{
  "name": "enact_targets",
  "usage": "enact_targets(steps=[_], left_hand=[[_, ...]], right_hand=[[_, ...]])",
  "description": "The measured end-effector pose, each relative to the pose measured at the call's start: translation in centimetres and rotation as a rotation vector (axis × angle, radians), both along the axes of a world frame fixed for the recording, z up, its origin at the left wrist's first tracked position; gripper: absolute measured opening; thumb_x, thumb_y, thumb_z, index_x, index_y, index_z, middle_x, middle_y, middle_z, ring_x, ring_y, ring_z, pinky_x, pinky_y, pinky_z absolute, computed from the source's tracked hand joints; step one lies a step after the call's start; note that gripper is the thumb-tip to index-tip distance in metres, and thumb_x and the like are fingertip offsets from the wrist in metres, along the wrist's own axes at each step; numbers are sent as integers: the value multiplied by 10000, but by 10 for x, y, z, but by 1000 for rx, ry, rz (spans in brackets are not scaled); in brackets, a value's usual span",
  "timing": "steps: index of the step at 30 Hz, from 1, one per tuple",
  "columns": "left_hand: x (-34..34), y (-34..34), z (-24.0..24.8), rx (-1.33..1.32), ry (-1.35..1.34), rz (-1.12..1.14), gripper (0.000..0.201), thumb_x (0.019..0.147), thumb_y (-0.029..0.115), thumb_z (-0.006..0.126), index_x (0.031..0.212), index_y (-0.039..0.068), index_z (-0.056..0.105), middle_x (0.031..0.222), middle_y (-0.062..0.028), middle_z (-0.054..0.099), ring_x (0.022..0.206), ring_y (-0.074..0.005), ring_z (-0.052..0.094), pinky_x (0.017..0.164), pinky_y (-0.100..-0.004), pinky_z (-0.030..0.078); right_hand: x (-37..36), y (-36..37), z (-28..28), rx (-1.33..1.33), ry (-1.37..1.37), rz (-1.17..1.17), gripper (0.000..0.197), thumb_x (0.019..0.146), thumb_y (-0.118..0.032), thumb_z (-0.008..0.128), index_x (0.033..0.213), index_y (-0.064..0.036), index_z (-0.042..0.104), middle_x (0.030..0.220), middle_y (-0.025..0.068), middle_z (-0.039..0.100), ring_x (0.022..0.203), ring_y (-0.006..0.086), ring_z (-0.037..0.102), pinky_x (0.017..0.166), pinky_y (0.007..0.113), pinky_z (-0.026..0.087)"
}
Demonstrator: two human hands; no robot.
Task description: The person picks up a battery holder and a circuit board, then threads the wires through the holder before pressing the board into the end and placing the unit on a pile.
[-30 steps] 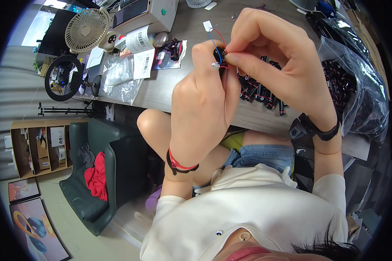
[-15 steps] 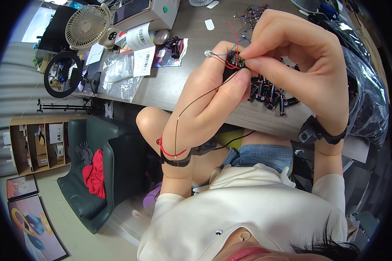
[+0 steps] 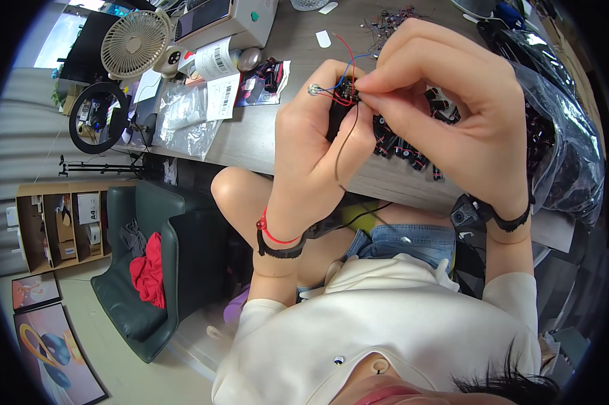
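Note:
My left hand (image 3: 304, 152) grips a small black part (image 3: 337, 116) with tiny electronics and thin wires at its upper end. A red wire (image 3: 350, 52) sticks up from it, and a blue wire (image 3: 347, 71) crosses beside that. Over the left index finger lies a small whitish round piece (image 3: 314, 89) on wire leads. From near the left thumb a thin dark wire (image 3: 337, 162) curves down. Thumb and index finger of my right hand (image 3: 456, 108) are pinched at the part's wired end; what sits between the fingertips is too small to make out.
Several black cylindrical parts (image 3: 404, 150) lie on the table behind the hands, with tangled small wired pieces (image 3: 389, 30) farther back. A large clear bag (image 3: 568, 148) stands at right. Plastic packaging (image 3: 183, 115), a fan (image 3: 137, 42) and a box (image 3: 250, 23) occupy the left.
Both hands have shifted slightly left with the black part, and my left wrist has turned. The dark wire no longer lies along the wrist; it now hangs curved below the left thumb.

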State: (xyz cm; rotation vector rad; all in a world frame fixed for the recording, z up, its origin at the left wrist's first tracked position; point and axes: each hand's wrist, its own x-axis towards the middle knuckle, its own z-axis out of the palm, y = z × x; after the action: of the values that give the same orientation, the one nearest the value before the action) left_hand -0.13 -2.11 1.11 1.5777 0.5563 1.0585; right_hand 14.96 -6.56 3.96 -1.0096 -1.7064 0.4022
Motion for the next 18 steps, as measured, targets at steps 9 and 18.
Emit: enact_targets(steps=[9,18], left_hand=[[-4,6,5,-9,9,-7,159,862,78,515,987,-19,532,726,-21,532,644,-67,458,573,-200,382],[-5,15,4,-287,-44,-273,656,933,556,344,1276,2,410,707,-1,398,562,-75,319,485,-204,243]], right_hand=[[1,4,4,-3,-99,2,116,764,90,609,866,34,621,841,49,567,739,79,549,627,180,423],[10,22,-15,-190,313,232,76,829,39,605,904,25,600,895,35,541,799,86,557,716,204,453]])
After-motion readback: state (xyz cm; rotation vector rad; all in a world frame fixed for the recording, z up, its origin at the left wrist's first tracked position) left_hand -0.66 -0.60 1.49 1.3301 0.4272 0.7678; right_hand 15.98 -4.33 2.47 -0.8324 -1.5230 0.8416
